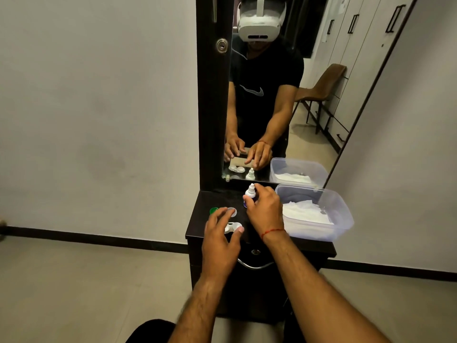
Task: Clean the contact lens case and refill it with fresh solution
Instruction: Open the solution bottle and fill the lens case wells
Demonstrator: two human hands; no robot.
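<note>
1. We see the right hand (264, 209) wrapped around the small white solution bottle (249, 194), fingers curled about its body, while the nozzle cap pokes out above the thumb side of that hand. The bottle stands upright on the dark dresser top (205, 229).

2. A red thread (272, 231) circles the right wrist, just behind the hand.

3. The left hand (222, 233) hovers spread over the contact lens case (232, 227), fingers splayed and slightly bent. The white case lies under its fingertips, between forefinger and thumb. We cannot tell whether the fingers actually pinch the case or only rest near it.

4. Just beyond the left hand's fingertips lie two loose caps: a green cap (213, 210) to the outer side of the hand, and a pale grey cap (232, 211) beside it, toward the right hand. Both sit flat on the dresser top, off the case.

5. To the outer side of the right hand stands a clear plastic tub (343, 214) with white tissues (304, 214) inside, close by the wrist.

6. Ahead of both hands rises a mirror (309, 107), which repeats the hands, the bottle, the case and the tub in reflection.

7. Below the left hand, on the dresser's front, we make out a curved metal drawer handle (254, 266).
</note>
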